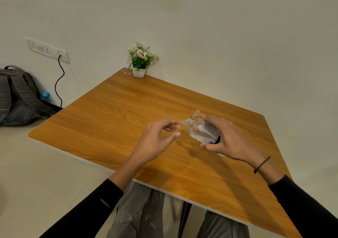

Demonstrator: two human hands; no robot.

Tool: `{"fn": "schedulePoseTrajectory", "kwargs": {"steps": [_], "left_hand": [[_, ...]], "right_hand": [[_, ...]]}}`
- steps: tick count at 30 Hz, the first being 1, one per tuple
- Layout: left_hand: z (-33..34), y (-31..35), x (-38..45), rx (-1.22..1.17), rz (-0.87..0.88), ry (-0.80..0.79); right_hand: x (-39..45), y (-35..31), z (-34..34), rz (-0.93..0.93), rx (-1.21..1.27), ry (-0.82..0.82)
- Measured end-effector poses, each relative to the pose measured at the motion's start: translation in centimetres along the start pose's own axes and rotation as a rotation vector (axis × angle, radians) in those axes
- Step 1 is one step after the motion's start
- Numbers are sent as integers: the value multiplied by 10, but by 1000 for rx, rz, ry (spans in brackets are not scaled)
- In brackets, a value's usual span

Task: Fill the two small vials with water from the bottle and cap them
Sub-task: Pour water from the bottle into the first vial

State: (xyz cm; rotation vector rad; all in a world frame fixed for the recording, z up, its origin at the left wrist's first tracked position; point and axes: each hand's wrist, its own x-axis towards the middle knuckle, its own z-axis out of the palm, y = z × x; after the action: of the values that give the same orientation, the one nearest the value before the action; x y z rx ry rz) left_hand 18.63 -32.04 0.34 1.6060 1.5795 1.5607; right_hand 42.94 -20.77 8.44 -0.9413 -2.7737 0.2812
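grey trousers sit nearest, half hidden under the table. above it the right hand grips the tilted bottle, its base covered by fingers, mouth at a clear vial pinched in the left hand. a second vial behind is hard to make out.

Vial blurred; bottle base hidden; backpack cut off.

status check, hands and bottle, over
Right hand grips bottle, tilted, mouth at vial. Left hand pinches that vial. Second vial stands behind. Nothing in the way.
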Motion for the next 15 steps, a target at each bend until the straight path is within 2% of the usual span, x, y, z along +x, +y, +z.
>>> {"fn": "schedulePoseTrajectory", "kwargs": {"steps": [15], "left_hand": [[3,3,0,-48,17,-3]], "right_hand": [[2,-1,-7,-2,-9,-27]]}}
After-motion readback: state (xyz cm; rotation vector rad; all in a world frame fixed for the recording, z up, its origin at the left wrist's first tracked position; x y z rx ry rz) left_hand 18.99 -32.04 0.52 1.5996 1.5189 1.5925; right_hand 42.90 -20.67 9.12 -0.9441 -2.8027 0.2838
